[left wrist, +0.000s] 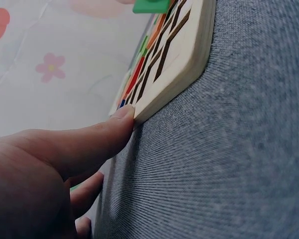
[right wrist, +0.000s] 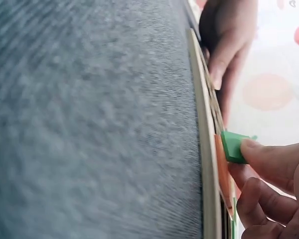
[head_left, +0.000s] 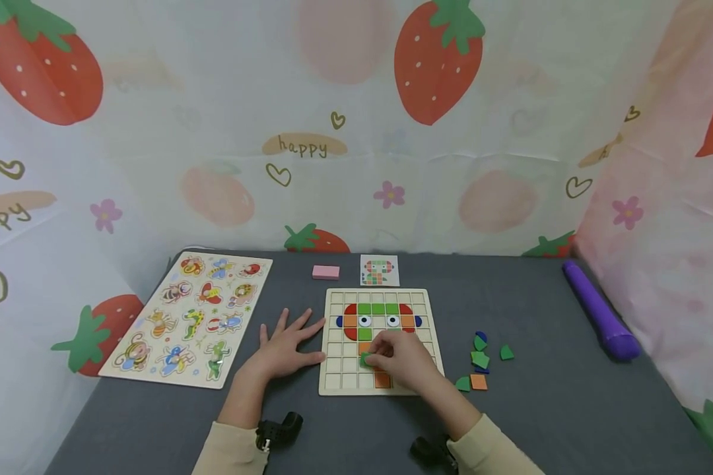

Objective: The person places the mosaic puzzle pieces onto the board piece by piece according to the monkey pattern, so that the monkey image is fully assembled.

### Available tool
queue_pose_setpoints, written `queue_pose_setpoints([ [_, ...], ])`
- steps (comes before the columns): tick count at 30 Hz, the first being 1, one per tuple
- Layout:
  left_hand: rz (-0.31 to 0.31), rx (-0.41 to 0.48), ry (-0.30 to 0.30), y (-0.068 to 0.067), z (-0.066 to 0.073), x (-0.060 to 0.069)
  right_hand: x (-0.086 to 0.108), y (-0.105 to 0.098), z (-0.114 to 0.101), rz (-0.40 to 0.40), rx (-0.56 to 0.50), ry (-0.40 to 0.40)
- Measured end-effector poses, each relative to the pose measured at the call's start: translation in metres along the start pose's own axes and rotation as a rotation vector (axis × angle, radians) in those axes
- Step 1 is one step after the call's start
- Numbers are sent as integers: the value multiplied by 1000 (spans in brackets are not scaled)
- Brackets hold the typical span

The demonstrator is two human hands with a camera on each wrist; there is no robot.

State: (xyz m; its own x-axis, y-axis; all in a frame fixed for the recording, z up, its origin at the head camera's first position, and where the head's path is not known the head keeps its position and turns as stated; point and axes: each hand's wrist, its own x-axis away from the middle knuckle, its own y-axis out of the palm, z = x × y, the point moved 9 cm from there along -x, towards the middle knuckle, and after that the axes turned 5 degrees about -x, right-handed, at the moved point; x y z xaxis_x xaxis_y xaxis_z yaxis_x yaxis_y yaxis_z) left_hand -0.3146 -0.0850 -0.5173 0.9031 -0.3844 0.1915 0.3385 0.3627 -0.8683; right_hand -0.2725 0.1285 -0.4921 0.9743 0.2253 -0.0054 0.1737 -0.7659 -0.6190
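A wooden grid board [head_left: 335, 379] lies on the table, with red, green, orange and blue pieces forming a picture with two eye pieces. My right hand [head_left: 405, 356] is over its lower middle, pinching a green tile [right wrist: 233, 147] between thumb and fingers. In the right wrist view that tile is tilted beside an orange piece [right wrist: 221, 162]. My left hand [head_left: 282, 353] lies at the board's left side with fingers spread. Its thumb [left wrist: 102, 139] touches the board's edge. Part of the grid is hidden beneath my right hand.
Loose green, blue and orange pieces [head_left: 478, 382] lie right of the board. Behind it are a small pattern card [head_left: 379, 271] and a pink block [head_left: 325, 272]. An insect puzzle board [head_left: 172, 330] lies left; a purple cylindrical object [head_left: 600, 310] lies far right.
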Motion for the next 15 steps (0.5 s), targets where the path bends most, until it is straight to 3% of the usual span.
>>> queue_pose_setpoints([
  [10, -3, -7, -7, 0, 1, 1, -1, 6, -10, -6, 147, -30],
  [15, 2, 0, -1, -1, 1, 1, 0, 5, -10, -22, 171, -26],
])
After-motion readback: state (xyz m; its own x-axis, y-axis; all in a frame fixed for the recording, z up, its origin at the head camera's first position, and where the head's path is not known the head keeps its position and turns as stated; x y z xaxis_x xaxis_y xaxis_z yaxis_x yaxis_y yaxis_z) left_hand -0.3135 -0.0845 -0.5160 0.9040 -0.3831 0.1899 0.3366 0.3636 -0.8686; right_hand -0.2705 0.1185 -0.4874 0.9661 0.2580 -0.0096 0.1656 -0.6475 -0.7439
